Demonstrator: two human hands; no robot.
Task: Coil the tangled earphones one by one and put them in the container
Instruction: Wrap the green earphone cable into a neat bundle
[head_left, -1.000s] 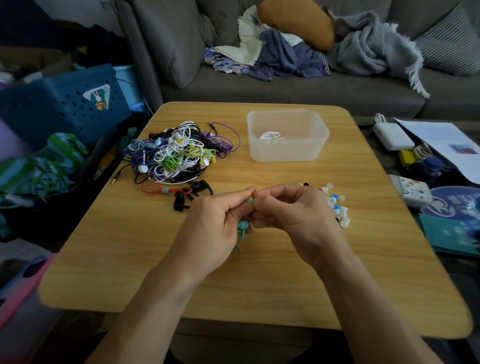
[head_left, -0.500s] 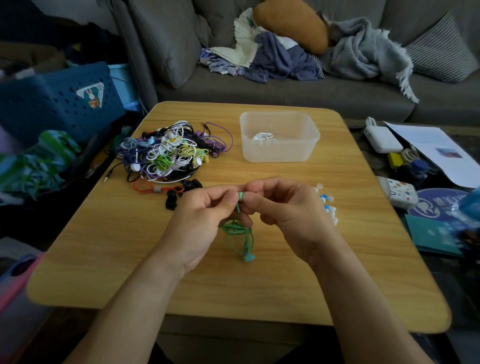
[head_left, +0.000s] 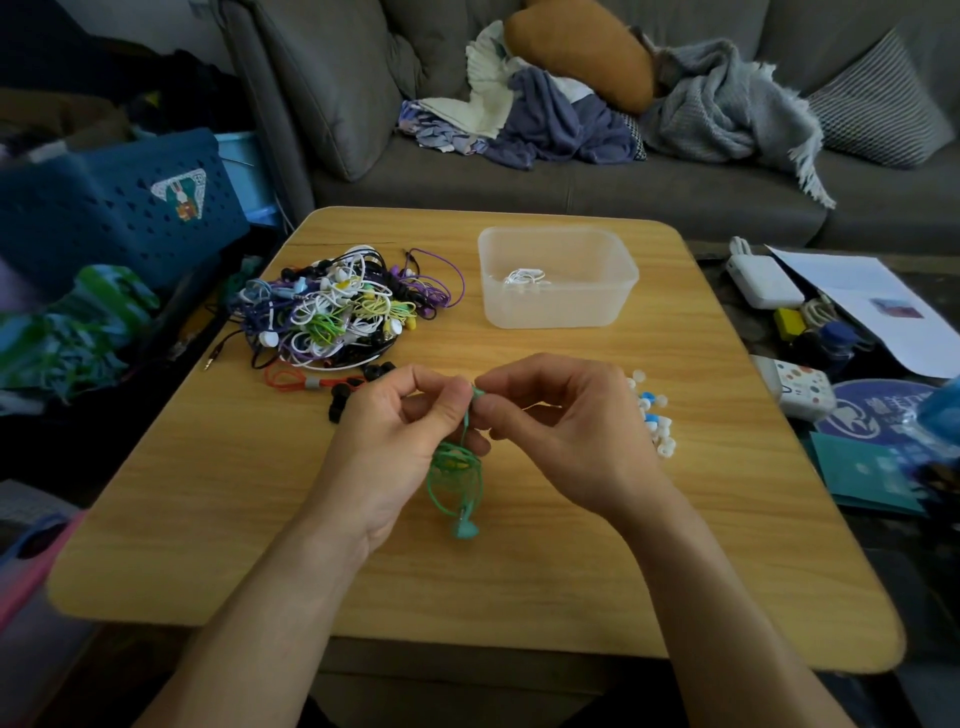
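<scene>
A green earphone (head_left: 457, 480) hangs in a loose coil above the wooden table (head_left: 208, 499). My left hand (head_left: 395, 447) and my right hand (head_left: 566, 431) both pinch its upper end between thumb and fingertips, close together. One green earbud dangles at the coil's bottom. A tangled pile of earphones (head_left: 337, 306) in white, purple, green, yellow and black lies at the table's back left. The clear plastic container (head_left: 556, 312) stands at the back middle with a coiled white earphone (head_left: 524, 275) inside.
Loose white and blue ear tips (head_left: 654, 421) lie right of my right hand. An orange cable (head_left: 291, 379) and black earbuds (head_left: 343, 400) lie in front of the pile. A grey sofa (head_left: 571, 182) with clothes stands behind; a blue crate (head_left: 119, 208) is left, papers and gadgets right.
The green earphone has dropped out from between my hands and now hangs as a visible coil. Both hands stayed together, pinching its top.
</scene>
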